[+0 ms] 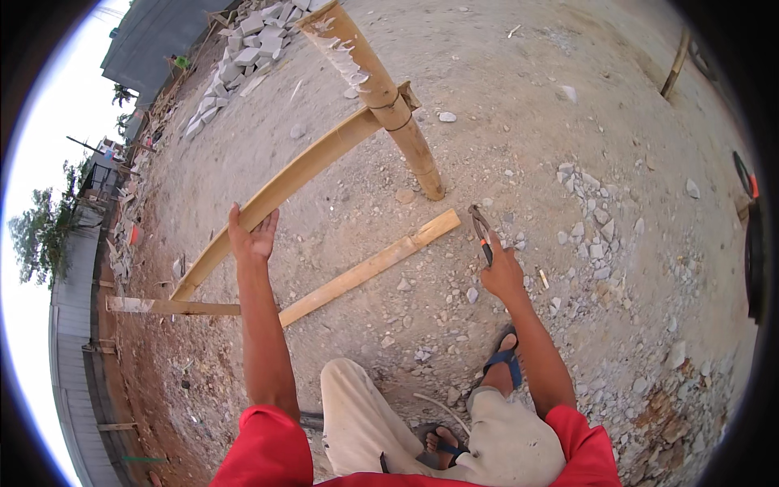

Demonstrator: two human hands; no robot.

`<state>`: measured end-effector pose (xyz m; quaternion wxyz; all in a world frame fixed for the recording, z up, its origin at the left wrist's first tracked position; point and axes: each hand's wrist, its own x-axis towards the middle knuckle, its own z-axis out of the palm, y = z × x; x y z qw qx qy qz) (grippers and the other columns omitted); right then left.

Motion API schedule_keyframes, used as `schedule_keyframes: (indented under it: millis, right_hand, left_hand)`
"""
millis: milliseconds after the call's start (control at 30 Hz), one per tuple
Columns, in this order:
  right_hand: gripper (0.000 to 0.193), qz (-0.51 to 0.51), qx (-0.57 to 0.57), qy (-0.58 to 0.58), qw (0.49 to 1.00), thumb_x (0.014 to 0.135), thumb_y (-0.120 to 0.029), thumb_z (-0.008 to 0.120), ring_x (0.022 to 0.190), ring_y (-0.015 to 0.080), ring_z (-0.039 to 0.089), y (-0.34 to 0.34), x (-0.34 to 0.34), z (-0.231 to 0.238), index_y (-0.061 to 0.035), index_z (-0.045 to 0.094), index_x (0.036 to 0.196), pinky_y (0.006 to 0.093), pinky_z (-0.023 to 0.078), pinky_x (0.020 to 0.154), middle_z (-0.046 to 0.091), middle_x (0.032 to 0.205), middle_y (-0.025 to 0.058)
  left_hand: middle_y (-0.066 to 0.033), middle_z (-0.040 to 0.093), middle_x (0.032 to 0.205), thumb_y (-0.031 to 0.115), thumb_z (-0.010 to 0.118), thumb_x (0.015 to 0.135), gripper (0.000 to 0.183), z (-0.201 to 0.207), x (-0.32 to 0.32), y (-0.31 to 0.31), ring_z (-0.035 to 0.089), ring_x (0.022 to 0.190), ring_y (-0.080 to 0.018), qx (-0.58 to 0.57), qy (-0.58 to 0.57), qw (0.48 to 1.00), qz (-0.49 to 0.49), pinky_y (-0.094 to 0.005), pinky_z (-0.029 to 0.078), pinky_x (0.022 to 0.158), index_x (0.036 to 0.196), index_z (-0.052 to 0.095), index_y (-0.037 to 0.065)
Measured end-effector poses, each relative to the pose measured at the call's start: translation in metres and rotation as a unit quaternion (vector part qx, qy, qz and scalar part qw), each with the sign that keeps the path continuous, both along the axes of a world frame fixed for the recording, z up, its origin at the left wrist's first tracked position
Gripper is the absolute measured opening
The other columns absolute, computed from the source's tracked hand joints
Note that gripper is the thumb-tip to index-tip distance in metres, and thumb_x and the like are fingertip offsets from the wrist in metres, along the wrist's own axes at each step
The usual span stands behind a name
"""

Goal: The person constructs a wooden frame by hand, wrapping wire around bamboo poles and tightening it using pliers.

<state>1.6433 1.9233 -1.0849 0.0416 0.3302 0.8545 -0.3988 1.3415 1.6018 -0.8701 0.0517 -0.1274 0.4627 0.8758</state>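
Note:
In front of me rises a thick bamboo post (415, 150) with pale, peeling patches near its top. A split bamboo slat (312, 166) runs from it down to the left, and dark wire circles the post near their joint. My left hand (254, 237) holds the slat partway along, thumb and fingers at its lower edge. My right hand (503, 272) is closed around pincers (485, 250) with orange and black handles, their metal jaws pointing up near the post's foot, touching nothing I can see. Below lies a second bamboo strip (373, 265), partly behind my left forearm.
A short wooden piece (173, 307) meets the slat's lower left end. Broken grey blocks (251, 45) are heaped at the far left. Loose stones (596, 219) cover the ground at right. A metal fence (71, 349) runs along the left, and another post (675, 69) stands far right.

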Motion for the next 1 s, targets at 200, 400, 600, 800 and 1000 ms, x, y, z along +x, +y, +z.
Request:
schedule_keyframes:
  millis: [200,400,600,800,1000]
  right_hand:
    - [0.088,-0.039,0.051,-0.009,0.998,0.077,-0.008,0.066,0.101,0.0451,0.06,-0.004,0.036,-0.034,-0.0169,0.023,0.153,0.0509,0.05,0.083,0.052,0.114,0.0251]
    - [0.08,-0.035,0.046,0.155,0.986,0.082,-0.007,0.064,0.106,0.0437,0.057,-0.009,0.021,-0.006,-0.0083,0.024,0.152,0.0481,0.049,0.086,0.053,0.115,0.0248]
    - [0.077,0.029,0.082,0.379,0.921,0.087,-0.006,0.06,0.094,0.0396,0.057,-0.004,-0.052,0.078,-0.0058,0.021,0.153,0.0446,0.049,0.079,0.052,0.111,0.0232]
    - [0.077,0.054,0.032,0.46,0.886,0.088,-0.004,0.057,0.092,0.0383,0.058,-0.011,-0.096,0.122,-0.0048,0.018,0.154,0.0441,0.049,0.079,0.053,0.109,0.0231]
    - [0.078,0.073,0.028,0.445,0.892,0.084,0.004,0.051,0.1,0.0389,0.058,-0.007,-0.127,0.09,-0.002,0.016,0.154,0.0431,0.048,0.086,0.053,0.113,0.0253]
  left_hand:
    - [-0.0226,0.043,0.132,0.036,0.07,0.086,0.067,0.002,0.008,0.0,0.045,0.126,-0.0377,0.012,-0.007,1.0,-0.007,-0.051,0.039,0.11,0.132,0.037,0.0]
    - [-0.0218,0.043,0.133,0.036,0.072,0.085,0.068,0.001,0.01,-0.002,0.044,0.129,-0.0377,0.012,-0.002,1.0,0.0,-0.0507,0.039,0.11,0.131,0.038,0.001]
    - [-0.0203,0.048,0.127,0.034,0.071,0.086,0.059,-0.008,0.009,-0.006,0.048,0.124,-0.0361,-0.005,0.02,1.0,-0.006,-0.05,0.042,0.107,0.126,0.043,0.001]
    - [-0.0195,0.049,0.125,0.032,0.073,0.086,0.058,-0.003,0.014,-0.006,0.049,0.124,-0.036,-0.009,0.016,1.0,0.015,-0.05,0.044,0.106,0.125,0.044,0.001]
    - [-0.0191,0.05,0.125,0.034,0.073,0.087,0.059,-0.004,0.016,-0.003,0.051,0.121,-0.036,-0.023,0.022,0.999,-0.004,-0.0494,0.044,0.106,0.126,0.043,0.001]
